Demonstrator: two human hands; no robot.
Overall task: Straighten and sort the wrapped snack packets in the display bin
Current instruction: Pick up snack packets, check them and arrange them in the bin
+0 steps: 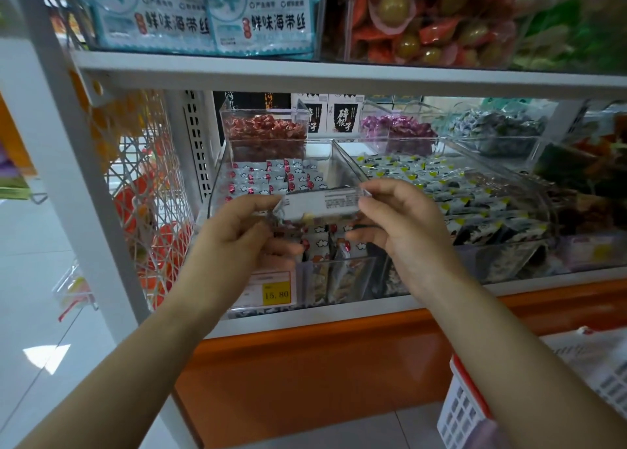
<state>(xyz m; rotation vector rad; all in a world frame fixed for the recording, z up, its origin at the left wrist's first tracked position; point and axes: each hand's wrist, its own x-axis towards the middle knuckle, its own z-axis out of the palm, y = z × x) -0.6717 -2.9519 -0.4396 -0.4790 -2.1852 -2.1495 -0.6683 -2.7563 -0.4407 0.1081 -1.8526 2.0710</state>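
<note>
A clear plastic display bin (325,152) on the middle shelf holds several small white packets with red ends and cloud prints (271,177), lined in rows. Above the bin's front I hold one silver-white packet (320,204) flat, its printed back facing up. My left hand (244,231) pinches its left end. The packet's right end is pinched by my right hand (397,218). More of the same packets stand upright below the held one at the bin's front (325,241).
A neighbouring clear bin (509,191) on the right holds black, white and yellow packets. Behind stand bins of red (268,130), purple (397,126) and dark candies. A yellow price tag (276,294) hangs on the shelf front. A white basket (475,411) sits lower right; a wire rack (146,194) stands left.
</note>
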